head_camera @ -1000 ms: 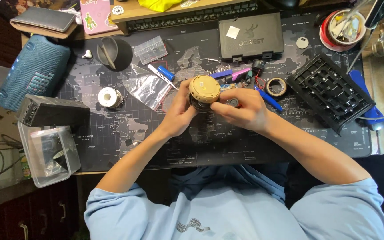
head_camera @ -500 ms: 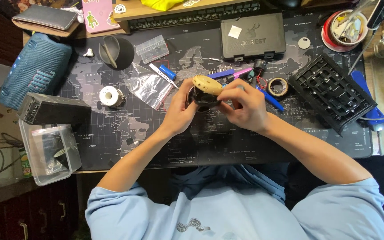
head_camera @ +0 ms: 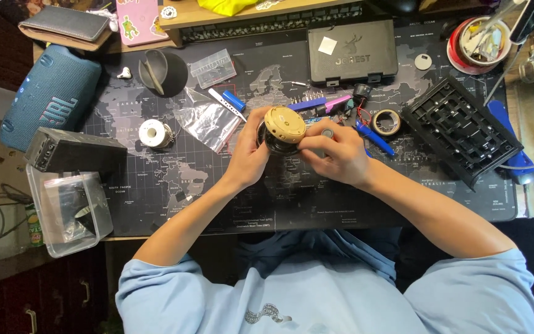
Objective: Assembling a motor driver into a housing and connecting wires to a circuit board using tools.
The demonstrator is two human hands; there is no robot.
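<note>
Head view: dark desk mat (head_camera: 156,185) printed with a world map, crowded with small parts and tools across a wooden desk. At centre, a round device (head_camera: 283,128) with a tan domed top and a black underside, lifted just above the mat and tilted toward the camera, probably so the seam between the two halves faces the eyes. Left hand (head_camera: 248,154) curled around its left side, fingers closed on the black rim, steadying it. Right hand (head_camera: 335,151) closed on the right side, thumb and fingertips pressed at the edge where tan meets black, apparently to work or turn the top. Tan surface matte, with a faint ring near the crown; black base mostly hidden by fingers.

Close behind, within easy reach: blue-handled tool (head_camera: 375,137), roll of tape (head_camera: 386,122), black case (head_camera: 352,51). To the left, a clear plastic bag (head_camera: 202,120), a solder spool (head_camera: 153,133), a blue cylindrical speaker (head_camera: 47,99)
</note>
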